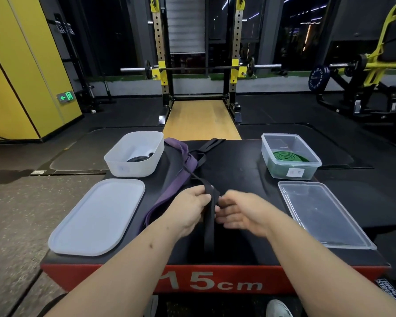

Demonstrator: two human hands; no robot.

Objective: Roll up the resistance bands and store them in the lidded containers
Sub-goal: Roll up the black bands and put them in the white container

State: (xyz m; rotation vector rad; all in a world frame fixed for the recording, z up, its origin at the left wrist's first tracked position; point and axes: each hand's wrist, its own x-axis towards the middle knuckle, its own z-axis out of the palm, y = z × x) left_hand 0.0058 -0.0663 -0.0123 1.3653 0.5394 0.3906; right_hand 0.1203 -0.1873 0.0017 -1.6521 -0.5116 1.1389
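Left hand: the left hand (190, 211), at centre frame, pinches the black band (209, 227) between thumb and fingers.
Right hand: the right hand (240, 213) is just right of it, fingertips meeting the same strip. It is motion-blurred, so I cannot tell whether it is clamped on the strip or only touching.
Black band: it runs from the far edge of the box (238, 170), through both hands, down to the near edge at lower centre.
Purple band: the purple band (169, 191) lies loose and unrolled left of centre, partly under the left hand and crossing the black band higher up.
Left side: the white container (124, 165) stands open at upper left of the box top with a rolled black band (140, 157) inside. The white lid (96, 216) lies flat below it, near the left edge.
Right side: the clear container (266, 147) stands open at upper right with a coiled green band (288, 156) in it. The clear lid (322, 213) lies flat below it, its lower corner at the right edge.
In the way: both lids sit beside the forearms, and the purple band covers the path to the white container.
Open room: a bare black strip runs between the hands and the clear lid and up to the clear container.
Edges: the box's red front face runs across the lower frame, with a shoe (279, 308) under it.
Beyond: a squat rack (160, 53) with a barbell (192, 68) stands at top centre over a wooden platform (201, 120). A yellow wall (14, 65) fills the upper left.
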